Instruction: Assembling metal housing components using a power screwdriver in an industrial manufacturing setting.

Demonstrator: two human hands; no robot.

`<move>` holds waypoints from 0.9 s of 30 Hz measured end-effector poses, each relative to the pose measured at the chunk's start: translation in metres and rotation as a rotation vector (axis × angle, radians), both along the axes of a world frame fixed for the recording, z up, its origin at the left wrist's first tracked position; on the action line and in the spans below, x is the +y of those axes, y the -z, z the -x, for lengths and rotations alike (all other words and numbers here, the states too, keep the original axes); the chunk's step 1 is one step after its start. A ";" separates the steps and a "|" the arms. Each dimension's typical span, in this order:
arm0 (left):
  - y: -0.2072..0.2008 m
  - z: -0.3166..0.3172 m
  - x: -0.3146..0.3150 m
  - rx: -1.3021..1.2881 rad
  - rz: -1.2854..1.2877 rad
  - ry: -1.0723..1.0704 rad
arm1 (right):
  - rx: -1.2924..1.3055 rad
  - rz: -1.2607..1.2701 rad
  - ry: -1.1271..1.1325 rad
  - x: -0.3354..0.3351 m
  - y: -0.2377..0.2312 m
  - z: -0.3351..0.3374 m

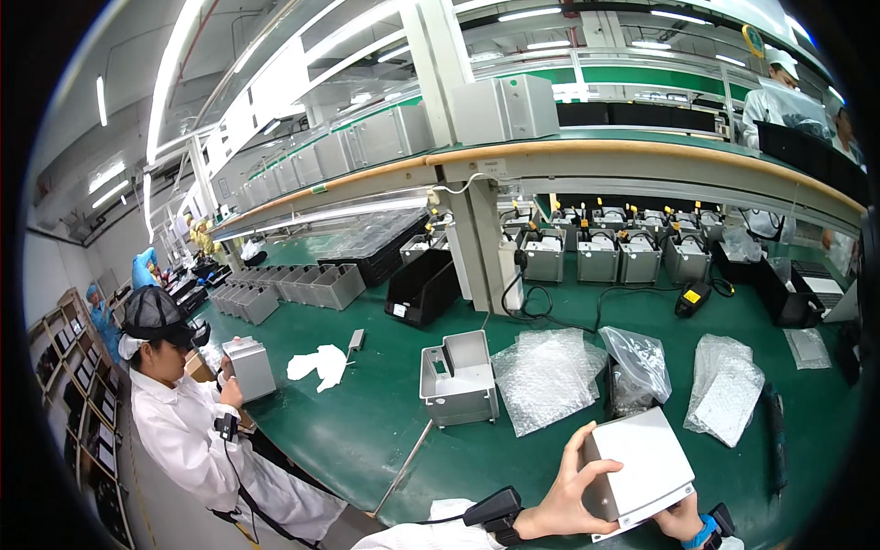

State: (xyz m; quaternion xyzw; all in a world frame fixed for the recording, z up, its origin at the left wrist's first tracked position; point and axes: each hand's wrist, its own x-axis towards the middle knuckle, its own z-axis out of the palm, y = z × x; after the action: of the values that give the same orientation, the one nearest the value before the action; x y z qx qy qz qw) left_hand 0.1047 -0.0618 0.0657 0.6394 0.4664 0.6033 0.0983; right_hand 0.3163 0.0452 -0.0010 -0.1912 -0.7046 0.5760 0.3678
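Observation:
Above the green bench's near edge I hold a light grey metal box (644, 458) with a flat face up and small screw tabs along its lower rim. My left hand (561, 500) grips its left side, thumb and fingers spread around the corner. My right hand (680, 521) supports it from the lower right, its fingers partly hidden beneath. Left of it stands an open grey metal enclosure (458, 383) with a rectangular cutout. Beyond the held box lie a bubble wrap sheet (550, 376) and a clear plastic bag (639, 362).
More bubble wrap (726, 390) and a dark screwdriver-like tool (777, 440) lie at right. A black bin (423, 286) stands by the post (477, 243). Several grey units (598, 257) line the back under the shelf (642, 158). A co-worker (197, 412) at left holds a similar box.

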 end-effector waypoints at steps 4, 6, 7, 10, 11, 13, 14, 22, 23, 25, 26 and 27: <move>0.021 0.011 -0.015 0.004 0.099 0.028 | -0.134 -0.542 -0.058 0.009 -0.035 0.002; 0.036 0.015 -0.021 0.033 0.120 0.024 | -0.180 -0.714 -0.166 0.017 -0.043 -0.002; 0.038 0.019 -0.030 0.066 0.155 0.028 | -0.184 -0.790 -0.211 0.012 -0.063 0.008; 0.050 0.012 -0.037 0.056 0.157 -0.076 | -0.322 -1.045 -0.240 0.005 -0.081 0.014; 0.057 0.021 -0.038 0.011 0.308 0.046 | -0.348 -1.025 -0.218 0.003 -0.083 0.014; 0.051 0.032 -0.039 0.181 0.391 0.132 | -0.510 -1.260 -0.224 -0.003 -0.088 0.017; 0.053 0.038 -0.040 0.189 0.342 0.155 | -0.517 -1.322 -0.221 -0.002 -0.090 0.023; 0.052 0.057 -0.041 -0.035 0.401 -0.003 | -0.569 -1.352 -0.180 -0.028 -0.082 0.033; 0.053 0.056 -0.032 -0.116 0.388 0.011 | -0.578 -1.333 -0.182 -0.024 -0.078 0.033; 0.051 0.054 -0.024 -0.196 0.328 -0.023 | -0.225 -1.233 -0.105 -0.015 -0.075 0.033; 0.054 0.055 -0.024 -0.198 0.344 -0.017 | -0.213 -1.097 -0.116 -0.012 -0.077 0.026; 0.057 0.056 -0.024 -0.271 0.383 -0.005 | -0.128 -1.004 -0.096 -0.004 -0.069 0.019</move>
State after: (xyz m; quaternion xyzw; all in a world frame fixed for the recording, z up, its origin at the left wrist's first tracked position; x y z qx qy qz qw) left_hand 0.0491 -0.0858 0.0085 0.5211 0.5566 0.5842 0.2782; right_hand 0.2968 0.0417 0.0680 0.0067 -0.9237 0.1694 0.3435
